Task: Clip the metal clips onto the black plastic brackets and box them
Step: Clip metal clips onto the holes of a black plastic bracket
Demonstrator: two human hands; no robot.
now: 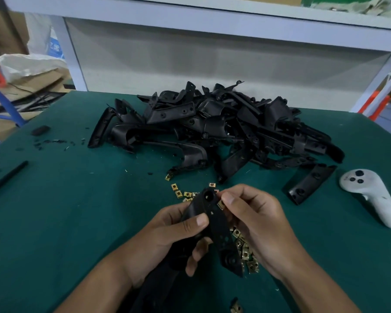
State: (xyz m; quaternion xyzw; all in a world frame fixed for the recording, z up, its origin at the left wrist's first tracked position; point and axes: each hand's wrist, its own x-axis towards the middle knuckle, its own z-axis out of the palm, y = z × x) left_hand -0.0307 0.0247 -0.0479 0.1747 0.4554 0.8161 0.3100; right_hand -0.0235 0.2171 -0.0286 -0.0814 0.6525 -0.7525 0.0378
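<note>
Nearest, at 6 o'clock, the left hand grips a black bracket, thumb curled over its face and fingers wrapped beneath, so they are clamped on it. The bracket's long axis runs from about 5 o'clock near the body up to 11 o'clock, its holed tip pointing away. Just to the right, the right hand pinches a brass clip between thumb and forefinger, closed on it, the clip touching or nearly touching the bracket's right edge just below the tip. The coming move turns on this: the clip lies at 3 o'clock from that edge, so it likely needs to slide leftward, across the long axis, while the left hand braces. Under the right hand and at 12 o'clock of the tip, loose clips lie scattered on the green bench. Farther, at 2 o'clock, a single bracket lies beside a white controller. Farthest, at 12 o'clock, sits the pile of brackets. No box is in view.
</note>
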